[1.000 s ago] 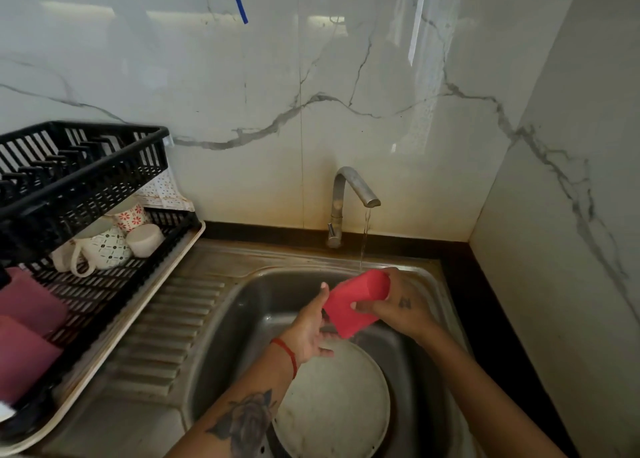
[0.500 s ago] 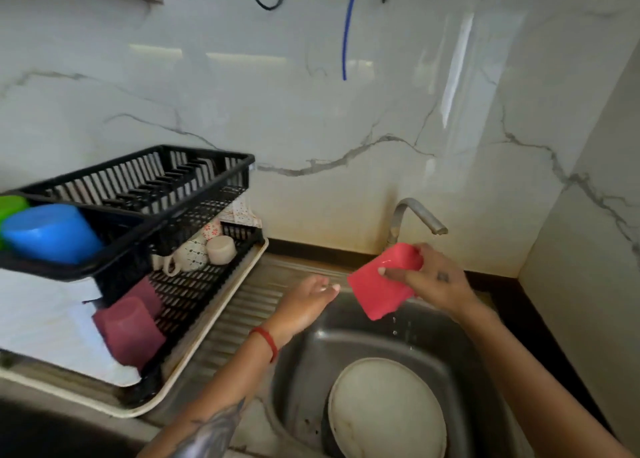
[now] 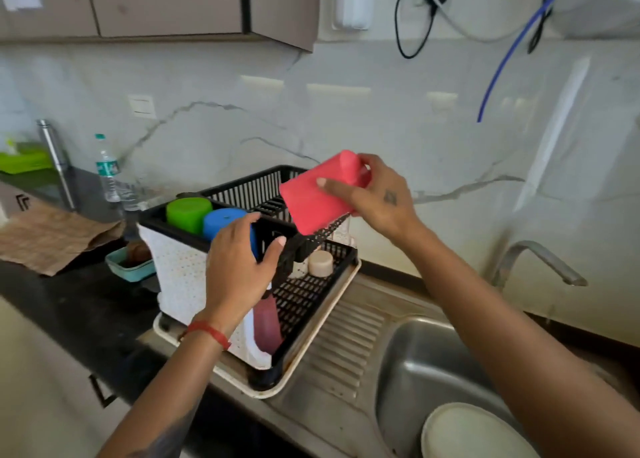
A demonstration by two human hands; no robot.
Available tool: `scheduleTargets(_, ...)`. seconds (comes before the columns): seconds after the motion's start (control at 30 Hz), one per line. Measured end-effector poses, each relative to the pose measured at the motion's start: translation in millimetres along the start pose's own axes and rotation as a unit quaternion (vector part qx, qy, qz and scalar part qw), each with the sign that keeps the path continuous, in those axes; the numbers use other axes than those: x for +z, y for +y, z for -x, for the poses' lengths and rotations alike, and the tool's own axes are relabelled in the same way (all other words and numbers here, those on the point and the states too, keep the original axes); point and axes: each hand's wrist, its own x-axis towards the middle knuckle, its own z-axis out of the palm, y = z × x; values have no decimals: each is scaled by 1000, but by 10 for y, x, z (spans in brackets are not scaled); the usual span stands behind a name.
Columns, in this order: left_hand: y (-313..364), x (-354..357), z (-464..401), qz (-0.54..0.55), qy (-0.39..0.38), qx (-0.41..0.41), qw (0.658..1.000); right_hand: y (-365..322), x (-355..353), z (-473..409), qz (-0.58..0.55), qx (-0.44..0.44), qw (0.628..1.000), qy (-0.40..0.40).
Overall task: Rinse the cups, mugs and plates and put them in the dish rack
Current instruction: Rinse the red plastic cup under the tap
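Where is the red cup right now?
In the head view, the red cup is up in the air in the right hand, tilted over the right end of the dish rack's top tier, right of the blue cup.

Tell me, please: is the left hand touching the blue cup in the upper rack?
Touching. In the head view, the left hand has its fingers wrapped around the side of the blue cup in the dish rack, with no gap visible between them.
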Motion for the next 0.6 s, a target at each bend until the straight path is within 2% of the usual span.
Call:
scheduleTargets(0.07, -181, 2, 60, -48, -50, -24, 997, -91, 288, -88, 10, -11, 1000, -10)
scheduleTargets(0.13, -305, 31, 123, -72, -67, -16, 995, -123, 549, -143, 25, -16, 999, -39)
scheduleTargets(0.23, -384, 112, 142, -60, -43, -15, 997, -85, 779, -184, 78, -29, 992, -97)
scheduleTargets(0.43, -465, 157, 128, -87, -33, 2, 996, -96, 848, -298, 135, -50, 980, -137)
scheduleTargets(0.6, -530, 98, 61, -138, -44, 11, 989, -207, 1036, -270, 243, -69, 947, -196)
